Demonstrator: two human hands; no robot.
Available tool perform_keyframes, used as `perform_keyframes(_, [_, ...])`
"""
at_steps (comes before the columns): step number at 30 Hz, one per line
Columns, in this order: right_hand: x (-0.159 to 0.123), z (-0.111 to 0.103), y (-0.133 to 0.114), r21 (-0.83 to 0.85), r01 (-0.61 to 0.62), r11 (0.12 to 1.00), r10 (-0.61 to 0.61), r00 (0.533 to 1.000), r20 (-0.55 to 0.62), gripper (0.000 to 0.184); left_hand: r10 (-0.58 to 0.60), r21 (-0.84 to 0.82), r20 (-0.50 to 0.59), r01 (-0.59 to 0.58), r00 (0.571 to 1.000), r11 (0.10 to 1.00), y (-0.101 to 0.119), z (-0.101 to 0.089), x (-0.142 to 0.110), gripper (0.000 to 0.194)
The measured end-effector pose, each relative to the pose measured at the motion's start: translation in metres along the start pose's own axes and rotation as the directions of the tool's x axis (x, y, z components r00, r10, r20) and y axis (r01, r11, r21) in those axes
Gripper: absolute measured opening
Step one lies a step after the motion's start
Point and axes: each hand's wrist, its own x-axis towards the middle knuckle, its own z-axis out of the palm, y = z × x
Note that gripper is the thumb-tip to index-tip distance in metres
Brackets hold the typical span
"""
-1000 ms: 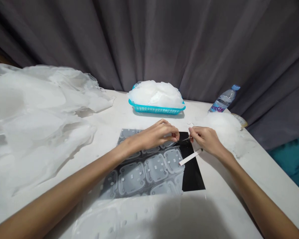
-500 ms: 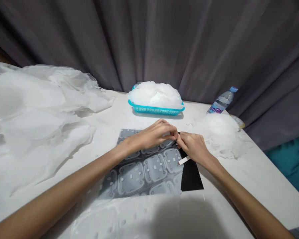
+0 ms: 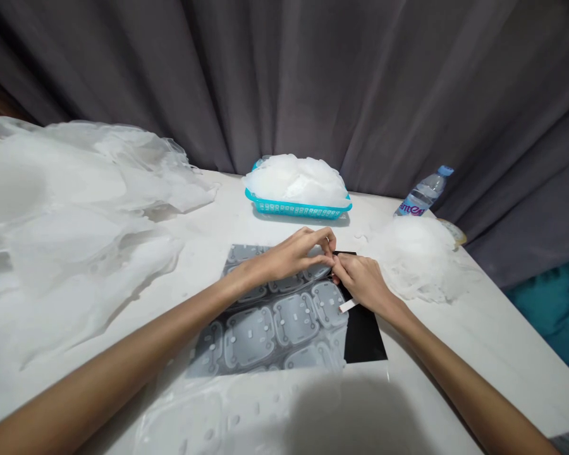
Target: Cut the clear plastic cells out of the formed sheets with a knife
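A translucent plastic sheet (image 3: 284, 322) of die-cut rounded pieces lies over a black mat (image 3: 363, 332) on the white table. My left hand (image 3: 298, 253) rests on the sheet's far right corner, fingers curled and pinching at a piece there. My right hand (image 3: 360, 281) meets it fingertip to fingertip, closed round a thin tool whose white handle (image 3: 348, 306) sticks out below the palm. The tool's tip is hidden between the hands.
A turquoise basket (image 3: 296, 207) heaped with white pieces stands behind the hands. A loose pile of white scraps (image 3: 415, 253) lies at right, a water bottle (image 3: 422, 193) beyond it. Crumpled translucent sheets (image 3: 71, 215) cover the left. Grey curtain behind.
My right hand has moved left from the mat's edge until its fingertips touch my left hand's. The left hand's fingers have lifted slightly into a pinch.
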Motion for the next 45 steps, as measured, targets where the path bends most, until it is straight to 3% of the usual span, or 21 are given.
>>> perform_keyframes(14, [0.006,-0.001,0.006,0.094,0.037,0.995,-0.043,0.997,0.059,0.054,0.046,0.098,-0.088,-0.037,0.995,0.994,0.0,0.0,-0.004,0.025])
perform_keyframes(20, [0.0,-0.002,0.0,0.07,0.043,0.997,-0.047,0.997,0.059,0.053,-0.129,0.177,-0.047,0.135,0.991,0.975,0.029,-0.011,-0.057,0.026])
perform_keyframes(24, [-0.007,-0.001,-0.001,0.055,0.024,0.998,-0.028,0.998,0.061,0.054,-0.176,0.221,0.002,0.172,0.984,0.96,0.033,0.005,-0.081,0.034])
perform_keyframes(28, [-0.008,0.0,-0.007,-0.006,0.007,1.0,-0.007,0.999,0.038,0.052,-0.156,0.304,0.014,0.145,0.988,0.942,0.025,0.027,-0.076,0.055])
perform_keyframes(32, [-0.007,0.0,-0.014,-0.095,0.018,0.995,-0.017,1.0,0.012,0.048,-0.191,0.355,0.018,0.173,0.981,0.919,0.02,0.035,-0.071,0.073])
perform_keyframes(38, [-0.005,0.002,-0.019,-0.156,0.061,0.986,-0.06,0.998,0.007,0.045,-0.231,0.413,0.038,0.195,0.972,0.89,0.019,0.035,-0.072,0.078])
perform_keyframes(45, [0.0,0.007,-0.02,-0.169,0.09,0.981,-0.092,0.996,-0.005,0.046,-0.23,0.368,0.001,0.214,0.973,0.905,0.015,0.034,-0.07,0.08])
